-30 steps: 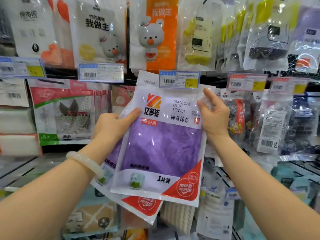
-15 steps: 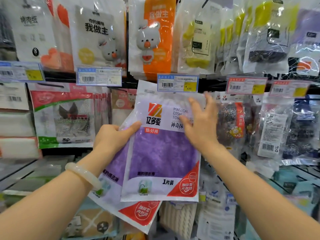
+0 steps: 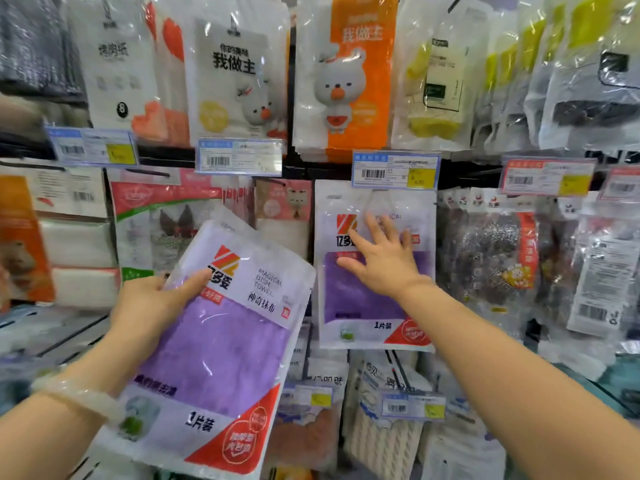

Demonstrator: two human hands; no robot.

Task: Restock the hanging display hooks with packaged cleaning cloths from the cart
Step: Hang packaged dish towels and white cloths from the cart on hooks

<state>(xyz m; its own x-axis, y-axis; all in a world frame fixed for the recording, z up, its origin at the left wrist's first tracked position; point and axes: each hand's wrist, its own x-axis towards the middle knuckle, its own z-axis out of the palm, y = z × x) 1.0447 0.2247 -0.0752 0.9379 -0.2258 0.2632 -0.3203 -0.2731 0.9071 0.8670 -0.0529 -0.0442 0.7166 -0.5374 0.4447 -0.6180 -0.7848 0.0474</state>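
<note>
A purple dish-towel pack hangs flat on the display under a blue price tag. My right hand lies against its front with fingers spread and straight. My left hand grips the left edge of a second purple dish-towel pack, thumb on its front, holding it tilted in front of the lower shelves. The hook itself is hidden behind the tag and pack.
Rows of hanging packs fill the wall: bear-printed bags above, scouring pads to the right, white and red packs to the left. More stock and price tags hang below. No cart is in view.
One purple pack went from both hands onto the hook and now hangs alone. My right hand let go and flattened on it. My left hand drew the other pack down-left.
</note>
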